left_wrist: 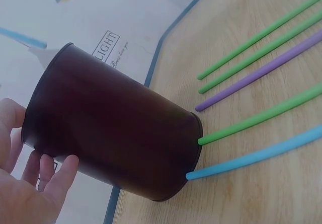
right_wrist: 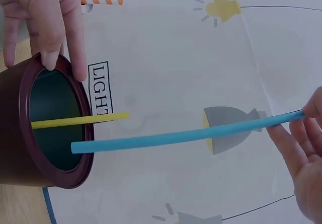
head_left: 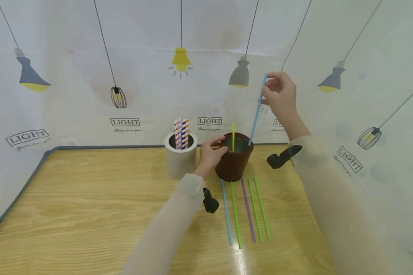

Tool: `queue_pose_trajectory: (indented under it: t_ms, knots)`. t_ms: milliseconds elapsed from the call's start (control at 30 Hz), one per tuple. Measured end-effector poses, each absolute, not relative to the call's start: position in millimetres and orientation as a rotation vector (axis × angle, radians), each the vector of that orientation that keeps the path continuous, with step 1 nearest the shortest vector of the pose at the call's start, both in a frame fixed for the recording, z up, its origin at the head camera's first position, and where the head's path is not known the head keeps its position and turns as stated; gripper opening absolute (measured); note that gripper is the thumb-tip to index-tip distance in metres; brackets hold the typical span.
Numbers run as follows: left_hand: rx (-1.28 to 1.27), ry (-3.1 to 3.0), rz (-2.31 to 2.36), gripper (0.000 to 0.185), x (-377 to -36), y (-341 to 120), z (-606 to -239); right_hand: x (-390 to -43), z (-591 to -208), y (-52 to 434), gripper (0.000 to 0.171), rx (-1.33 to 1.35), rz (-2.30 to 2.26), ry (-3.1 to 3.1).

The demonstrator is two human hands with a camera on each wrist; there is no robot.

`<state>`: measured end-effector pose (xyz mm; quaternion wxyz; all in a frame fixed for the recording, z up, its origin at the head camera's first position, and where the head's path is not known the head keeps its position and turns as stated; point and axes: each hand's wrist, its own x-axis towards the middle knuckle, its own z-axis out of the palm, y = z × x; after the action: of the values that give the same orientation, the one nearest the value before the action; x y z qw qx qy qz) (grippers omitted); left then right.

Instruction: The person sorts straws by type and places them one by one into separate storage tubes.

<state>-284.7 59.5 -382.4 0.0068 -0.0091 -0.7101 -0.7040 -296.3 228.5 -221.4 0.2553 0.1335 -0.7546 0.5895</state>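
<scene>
My right hand [head_left: 281, 94] pinches a light blue straw [head_left: 257, 114] near its upper end, holding it slanted. The straw's lower end is at the mouth of a dark brown cup [head_left: 232, 166], as the right wrist view also shows. Inside that cup stands a yellow straw [right_wrist: 80, 120]. With thumb and fingers my left hand [head_left: 211, 156] holds the cup at its rim, on the left side. In front of the cup several straws lie side by side on the table: a blue straw [head_left: 226, 212], a purple straw [head_left: 249, 210] and green ones, such as a green straw [head_left: 235, 214].
Left of the brown cup stands a white cup [head_left: 180, 164] holding several patterned paper straws [head_left: 181, 133]. A wooden table [head_left: 100, 206] carries everything. Behind it rises a pale wall covering [head_left: 148, 76] printed with hanging lamps.
</scene>
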Motion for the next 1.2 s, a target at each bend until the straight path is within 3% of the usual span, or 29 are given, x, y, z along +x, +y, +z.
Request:
queue_pose_trajectory:
  t_ms: [700,1200]
  knots:
    - [-0.038,-2.199,-2.198,0.039,-285,59,-385,-327,-317,225,0.033,0.222,1.684,-2.429]
    - [-0.055,-2.167,-2.239,0.039,-285,58,-385,-329,-335,220,0.034,0.185,1.603,-2.671]
